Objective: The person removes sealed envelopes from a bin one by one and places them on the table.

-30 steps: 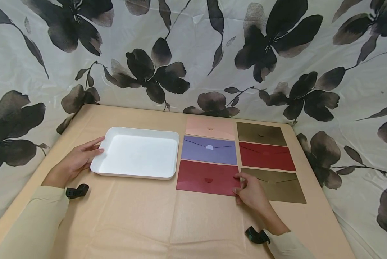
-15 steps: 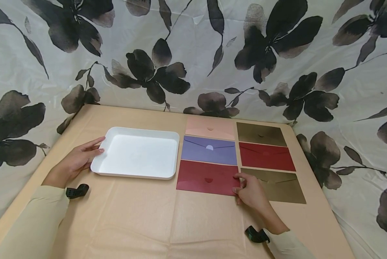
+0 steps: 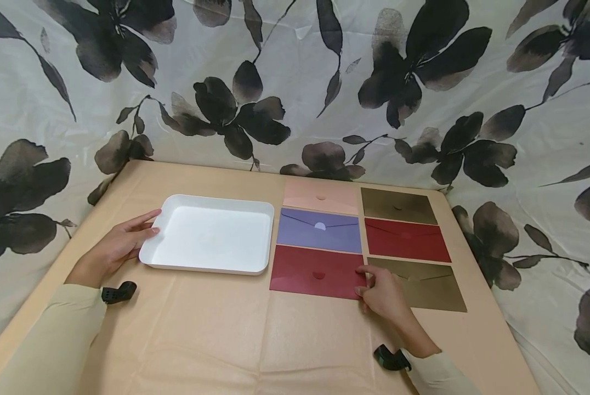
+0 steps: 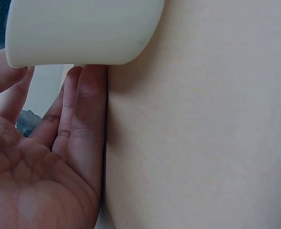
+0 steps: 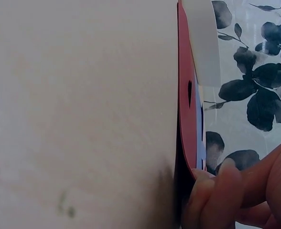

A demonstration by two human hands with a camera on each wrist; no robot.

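Note:
A shallow white tray lies left of the middle of the table. My left hand touches its left end, fingers mostly straight; the left wrist view shows the fingertips right at the tray's wall. With thumb and fingers, my right hand pinches the lower right corner of a dark red envelope. In the right wrist view that corner of the envelope curves up from the table. The right hand hides part of an olive-gold envelope beside it.
Behind the dark red envelope lie a blue-violet envelope and a pale pink one. A bright red envelope and another olive-gold envelope form the right column. A floral sheet hangs behind the table.

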